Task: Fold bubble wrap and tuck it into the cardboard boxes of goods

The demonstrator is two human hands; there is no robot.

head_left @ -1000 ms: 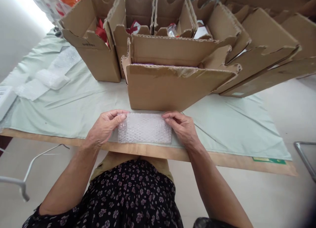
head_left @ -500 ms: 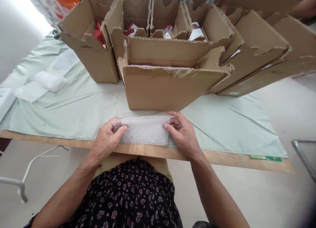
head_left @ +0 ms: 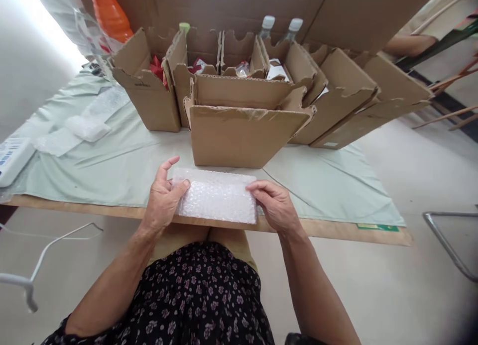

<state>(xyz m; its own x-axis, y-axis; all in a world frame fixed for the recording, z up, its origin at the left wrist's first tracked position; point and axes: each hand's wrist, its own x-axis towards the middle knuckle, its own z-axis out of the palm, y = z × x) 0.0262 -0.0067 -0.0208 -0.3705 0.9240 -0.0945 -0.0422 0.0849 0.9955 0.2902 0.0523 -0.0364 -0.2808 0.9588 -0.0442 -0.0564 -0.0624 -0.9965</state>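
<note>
A flat, rectangular bubble wrap bag (head_left: 218, 195) lies at the table's front edge, its lower side over the wooden rim. My left hand (head_left: 163, 195) grips its left end, thumb on top and index finger raised away; the other fingers are mostly hidden. At the upper right corner, my right hand (head_left: 274, 200) pinches the wrap between thumb and fingers. Whether anything is inside the wrap I cannot tell. Just behind it stands an open cardboard box (head_left: 231, 141).
Several open cardboard bins (head_left: 149, 98) stand in a row behind, holding small packets. An orange bottle (head_left: 110, 16) and clear bottles rise at the back. More bubble wrap (head_left: 87, 128) and a white device (head_left: 15, 161) lie left. A metal frame (head_left: 444, 240) stands right.
The view has shifted, showing more of the back. The wrap now lies flatter towards me, my left index finger has lifted, and my right fingers have closed into a pinch.
</note>
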